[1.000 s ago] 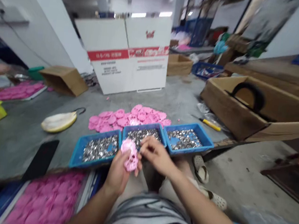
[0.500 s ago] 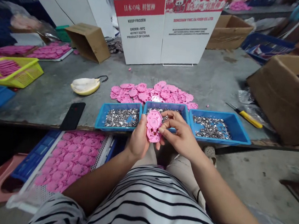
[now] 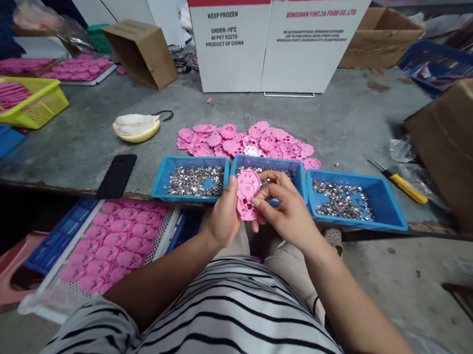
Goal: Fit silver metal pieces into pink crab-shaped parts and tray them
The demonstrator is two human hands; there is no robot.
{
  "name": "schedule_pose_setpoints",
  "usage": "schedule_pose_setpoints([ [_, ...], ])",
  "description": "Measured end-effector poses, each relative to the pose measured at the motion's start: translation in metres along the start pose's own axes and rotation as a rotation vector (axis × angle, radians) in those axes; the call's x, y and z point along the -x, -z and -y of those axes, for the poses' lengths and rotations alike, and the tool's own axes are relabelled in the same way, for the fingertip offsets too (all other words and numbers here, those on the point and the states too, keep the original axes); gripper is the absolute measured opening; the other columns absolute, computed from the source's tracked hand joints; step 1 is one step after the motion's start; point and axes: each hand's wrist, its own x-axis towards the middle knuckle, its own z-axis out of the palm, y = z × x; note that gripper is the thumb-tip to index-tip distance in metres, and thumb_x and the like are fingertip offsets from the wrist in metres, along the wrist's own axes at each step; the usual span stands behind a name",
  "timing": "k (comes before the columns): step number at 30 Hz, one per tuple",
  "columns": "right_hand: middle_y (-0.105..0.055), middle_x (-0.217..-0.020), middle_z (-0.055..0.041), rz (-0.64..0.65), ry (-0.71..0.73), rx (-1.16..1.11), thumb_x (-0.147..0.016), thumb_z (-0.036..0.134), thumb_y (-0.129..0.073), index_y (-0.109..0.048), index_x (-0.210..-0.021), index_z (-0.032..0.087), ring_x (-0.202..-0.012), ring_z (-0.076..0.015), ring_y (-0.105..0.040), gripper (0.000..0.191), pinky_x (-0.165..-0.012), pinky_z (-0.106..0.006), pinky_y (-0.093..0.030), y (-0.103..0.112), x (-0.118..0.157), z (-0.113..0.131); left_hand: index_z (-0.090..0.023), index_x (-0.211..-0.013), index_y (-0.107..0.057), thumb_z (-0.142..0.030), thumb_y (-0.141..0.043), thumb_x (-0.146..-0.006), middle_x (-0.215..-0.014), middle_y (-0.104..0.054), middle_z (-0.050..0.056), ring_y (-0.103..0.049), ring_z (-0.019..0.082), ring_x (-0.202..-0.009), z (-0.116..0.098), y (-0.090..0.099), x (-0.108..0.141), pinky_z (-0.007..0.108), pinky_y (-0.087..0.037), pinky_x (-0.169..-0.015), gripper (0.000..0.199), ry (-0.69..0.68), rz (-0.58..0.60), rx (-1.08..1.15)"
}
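Note:
A flat pink plastic piece (image 3: pixel 247 188) with small holes is gripped along its left side by my left hand (image 3: pixel 224 215). My right hand (image 3: pixel 286 207) has thumb and index finger pinched at the piece's lower right edge; whatever sits between those fingertips is too small to make out. Just beyond my hands are three blue trays of small shiny metal parts: a left tray (image 3: pixel 157 181), a middle tray (image 3: pixel 303 183), partly covered by my hands, and a right tray (image 3: pixel 399 219). Behind them spreads a pile of similar pink pieces (image 3: pixel 282 142).
A black phone (image 3: pixel 117 176) lies at the table's front edge, near a yellow-and-white scoop-like object (image 3: pixel 136 127). To the right are a yellow-handled tool (image 3: pixel 408 188) and a cardboard box (image 3: pixel 454 149). A white carton (image 3: pixel 236 58) stands behind. Below left, a white perforated tray (image 3: pixel 163 236) holds pink pieces.
The view has shifted slightly, so the table items appear a little higher. Both hands stay at the pink piece, with the right fingers still pinched at its lower right edge.

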Motion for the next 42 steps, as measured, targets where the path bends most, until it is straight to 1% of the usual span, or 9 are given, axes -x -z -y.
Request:
schedule_pose_setpoints([
  [5,-0.062,-0.115,-0.0094,-0.086,-0.027,-0.015,-0.084,0.022,-0.060,-0.057,-0.084,0.021,-0.103,-0.0225,-0.059,0.003,-0.085,-0.039,-0.049,-0.001,-0.005,-0.016,-0.017,-0.092,-0.057,-0.074,-0.049,-0.080,-0.065,-0.064,0.004,-0.063,0.016,-0.056,0.001,0.001,-0.003,0.022,-0.044,-0.041,0.059,0.023,-0.005,0.023],
  [9,-0.066,-0.100,-0.0085,-0.129,-0.171,0.098,-0.084,0.023,-0.057,-0.060,-0.092,0.021,-0.091,-0.0226,-0.061,0.009,-0.080,-0.039,-0.050,0.008,-0.025,-0.045,-0.017,-0.088,-0.056,-0.075,-0.047,-0.080,-0.065,-0.065,0.005,-0.060,0.015,-0.049,0.003,0.005,-0.003,0.023,-0.042,-0.038,0.060,0.035,-0.018,-0.002],
  [13,-0.067,-0.092,-0.0148,0.157,-0.240,0.656,-0.070,0.011,-0.066,-0.069,-0.080,0.018,-0.092,-0.0299,-0.060,0.012,-0.080,-0.042,-0.048,0.013,-0.046,-0.068,-0.016,-0.087,-0.055,-0.073,-0.053,-0.077,-0.066,-0.065,0.005,-0.057,0.014,-0.045,0.003,0.008,0.000,0.024,-0.042,-0.036,0.058,0.025,-0.017,-0.008],
  [16,-0.069,-0.084,-0.0158,0.264,-0.247,0.755,-0.068,0.006,-0.066,-0.070,-0.068,0.018,-0.090,-0.0298,-0.061,0.013,-0.077,-0.039,-0.047,0.011,-0.052,-0.073,-0.017,-0.093,-0.051,-0.051,-0.066,-0.074,-0.071,-0.067,0.003,-0.059,0.014,-0.048,0.003,0.010,0.003,0.024,-0.044,-0.038,0.042,0.021,-0.010,-0.028],
  [20,-0.072,-0.090,-0.0163,0.264,-0.273,0.767,-0.078,0.011,-0.057,-0.073,-0.077,0.017,-0.084,-0.0280,-0.064,0.016,-0.072,-0.036,-0.045,0.011,-0.051,-0.067,-0.017,-0.098,-0.048,-0.020,-0.066,-0.066,-0.076,-0.067,0.000,-0.060,0.012,-0.052,0.004,0.012,0.007,0.022,-0.045,-0.041,0.037,0.001,-0.053,-0.096],
  [27,-0.075,-0.083,-0.0097,0.155,-0.377,0.704,-0.080,0.013,-0.054,-0.072,-0.086,0.019,-0.077,-0.0235,-0.066,0.019,-0.066,-0.030,-0.042,0.015,-0.050,-0.057,-0.018,-0.097,-0.047,-0.019,-0.062,-0.067,-0.076,-0.066,-0.001,-0.059,0.011,-0.052,0.006,0.016,0.005,0.021,-0.044,-0.041,0.034,-0.025,-0.129,-0.097],
  [35,-0.072,-0.078,-0.0053,0.042,-0.338,0.533,-0.075,0.013,-0.059,-0.066,-0.074,0.020,-0.071,-0.0195,-0.062,0.010,-0.067,-0.029,-0.042,0.019,-0.051,-0.064,-0.018,-0.095,-0.047,-0.020,-0.062,-0.066,-0.074,-0.065,-0.002,-0.057,0.011,-0.050,0.007,0.018,0.005,0.021,-0.041,-0.040,0.033,-0.002,-0.139,-0.100],
  [39,-0.066,-0.069,-0.0017,-0.054,-0.310,0.292,-0.072,0.016,-0.060,-0.058,-0.066,0.021,-0.064,-0.0160,-0.056,0.008,-0.064,-0.028,-0.041,0.020,-0.046,-0.055,-0.018,-0.094,-0.047,-0.025,-0.067,-0.068,-0.075,-0.065,-0.001,-0.057,0.010,-0.050,0.006,0.018,0.006,0.021,-0.041,-0.040,0.034,-0.001,-0.134,-0.107],
  [42,-0.060,-0.063,0.0011,-0.037,-0.264,0.036,-0.073,0.025,-0.061,-0.055,-0.066,0.021,-0.058,-0.0126,-0.049,0.011,-0.058,-0.026,-0.038,0.017,-0.036,-0.041,-0.018,-0.093,-0.048,-0.026,-0.068,-0.067,-0.076,-0.065,-0.001,-0.057,0.009,-0.050,0.005,0.016,0.003,0.020,-0.041,-0.040,0.034,-0.015,-0.166,-0.124],
])
